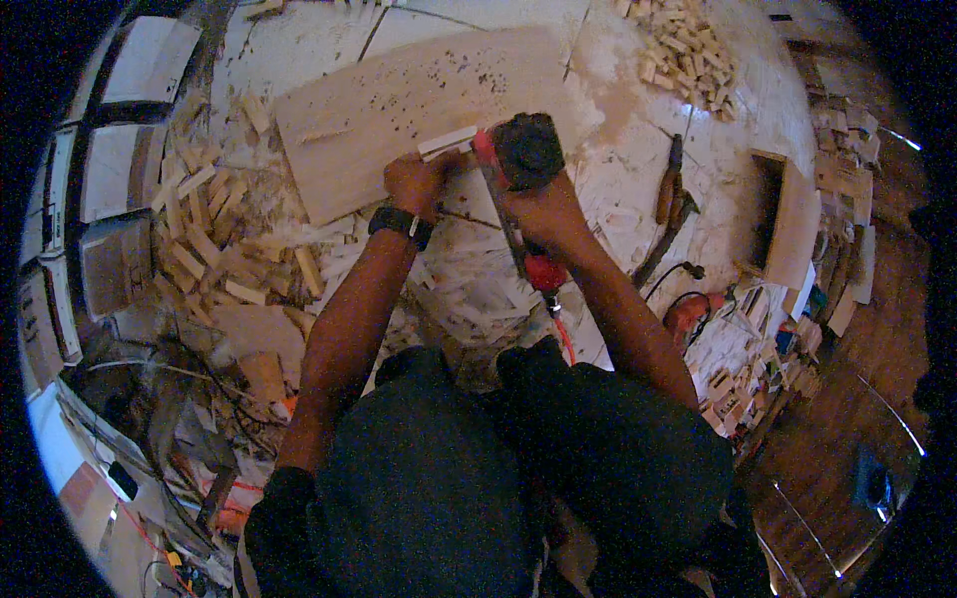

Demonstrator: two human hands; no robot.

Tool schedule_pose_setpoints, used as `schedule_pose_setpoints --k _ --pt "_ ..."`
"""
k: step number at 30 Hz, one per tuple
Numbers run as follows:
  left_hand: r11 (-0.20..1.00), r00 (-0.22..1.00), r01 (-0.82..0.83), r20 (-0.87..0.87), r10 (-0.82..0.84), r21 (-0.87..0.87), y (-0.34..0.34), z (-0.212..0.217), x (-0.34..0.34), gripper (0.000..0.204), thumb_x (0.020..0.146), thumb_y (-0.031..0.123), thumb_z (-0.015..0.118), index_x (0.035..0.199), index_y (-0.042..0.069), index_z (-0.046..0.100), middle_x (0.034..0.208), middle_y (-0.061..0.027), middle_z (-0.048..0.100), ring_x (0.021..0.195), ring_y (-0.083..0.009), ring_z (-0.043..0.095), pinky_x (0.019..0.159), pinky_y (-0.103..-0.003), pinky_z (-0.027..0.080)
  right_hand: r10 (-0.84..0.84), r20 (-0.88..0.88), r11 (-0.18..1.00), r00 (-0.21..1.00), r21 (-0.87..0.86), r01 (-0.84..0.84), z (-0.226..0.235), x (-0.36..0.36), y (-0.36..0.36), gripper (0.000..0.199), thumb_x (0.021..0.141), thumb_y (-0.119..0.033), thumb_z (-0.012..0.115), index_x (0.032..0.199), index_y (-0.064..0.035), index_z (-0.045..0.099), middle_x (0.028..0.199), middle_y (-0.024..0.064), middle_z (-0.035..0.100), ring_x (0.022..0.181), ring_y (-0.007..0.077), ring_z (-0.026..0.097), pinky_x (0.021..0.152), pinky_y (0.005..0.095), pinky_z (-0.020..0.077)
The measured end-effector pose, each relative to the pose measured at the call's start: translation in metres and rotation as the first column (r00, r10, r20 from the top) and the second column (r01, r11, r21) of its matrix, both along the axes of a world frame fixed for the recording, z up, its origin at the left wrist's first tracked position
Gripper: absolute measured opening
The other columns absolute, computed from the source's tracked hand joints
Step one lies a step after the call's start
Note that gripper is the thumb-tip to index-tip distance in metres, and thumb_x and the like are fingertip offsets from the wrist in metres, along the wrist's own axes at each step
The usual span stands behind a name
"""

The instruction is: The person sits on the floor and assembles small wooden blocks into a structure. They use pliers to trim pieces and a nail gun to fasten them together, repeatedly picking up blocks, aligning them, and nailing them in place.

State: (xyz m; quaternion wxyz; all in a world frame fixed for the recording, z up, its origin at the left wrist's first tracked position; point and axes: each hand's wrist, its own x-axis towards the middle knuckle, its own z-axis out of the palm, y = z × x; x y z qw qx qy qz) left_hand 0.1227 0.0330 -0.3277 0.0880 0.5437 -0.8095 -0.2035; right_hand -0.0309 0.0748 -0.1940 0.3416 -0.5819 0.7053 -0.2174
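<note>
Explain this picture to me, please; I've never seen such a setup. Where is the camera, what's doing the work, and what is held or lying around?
There is no robot here, just a person's two bare hands. The single picture comes from a wide fisheye camera worn on the head, looking down, so edges bend and the corners go dark. The right hand grips a red and black tool with a red hose trailing from it. The left hand appears to hold a pale wooden strip against the tool's end. Below lies a wide, speckled board, with small wood blocks heaped to its left.
</note>
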Motion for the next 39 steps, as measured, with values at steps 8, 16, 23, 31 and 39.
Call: schedule_pose_setpoints --k 8,16,23,31,39 --pt "0.916 0.94 -0.186 -0.207 0.271 0.355 -0.015 -0.004 0.004 0.044 0.079 0.046 0.059 0.062 0.006 0.064 0.058 -0.0113 0.062 0.055 -0.0283 0.061 0.055 -0.039 0.047 -0.347 0.218 0.93 0.912 0.205 0.305 0.02 -0.038 0.028 0.026 0.069 -0.011 0.063 0.093 -0.0045 0.057 0.076 0.0078 0.06 0.068 0.0236 0.059 0.063 0.0353 0.0488" --pt "0.987 0.769 0.039 -0.635 0.069 0.153 -0.125 0.086 0.009 0.023 0.083 0.022 0.061 0.093 0.002 0.061 0.081 -0.0065 0.064 0.067 -0.0167 0.061 0.058 -0.031 0.047 -0.622 0.297 0.782 0.724 0.268 0.563 0.04 -0.073 0.051 0.031 0.066 0.0 0.068 0.094 -0.0032 0.055 0.075 0.0053 0.058 0.056 0.016 0.056 0.05 0.0284 0.0496" --pt "0.913 0.909 -0.384 -0.231 0.347 -0.137 -0.135 0.052 0.154 0.039 0.078 0.029 0.06 0.102 -0.001 0.059 0.096 -0.0185 0.063 0.082 -0.031 0.063 0.08 -0.039 0.049 -0.598 0.399 0.796 0.695 0.194 0.573 0.043 -0.077 0.057 0.036 0.066 0.0 0.066 0.1 -0.0034 0.053 0.08 0.0051 0.058 0.06 0.0159 0.058 0.052 0.0285 0.0498" --pt "0.932 0.942 -0.293 0.232 0.243 0.213 -0.17 -0.048 0.25 0.06 0.074 0.05 0.059 0.106 -0.001 0.059 0.091 -0.019 0.065 0.081 -0.0321 0.063 0.08 -0.041 0.048 -0.584 0.435 0.808 0.686 0.23 0.543 0.024 -0.08 0.056 0.033 0.066 0.0 0.066 0.097 -0.0032 0.054 0.072 0.0053 0.058 0.053 0.0158 0.057 0.048 0.0286 0.0493" --pt "0.842 0.841 -0.535 -0.131 0.524 -0.067 -0.145 -0.047 0.253 0.052 0.073 0.045 0.064 0.097 -0.001 0.063 0.087 -0.0169 0.065 0.08 -0.0293 0.063 0.076 -0.041 0.049 -0.612 0.418 0.781 0.672 0.186 0.596 0.028 -0.085 0.065 0.035 0.065 0.0 0.066 0.098 -0.0029 0.054 0.072 0.0052 0.057 0.053 0.016 0.057 0.048 0.0285 0.0492"
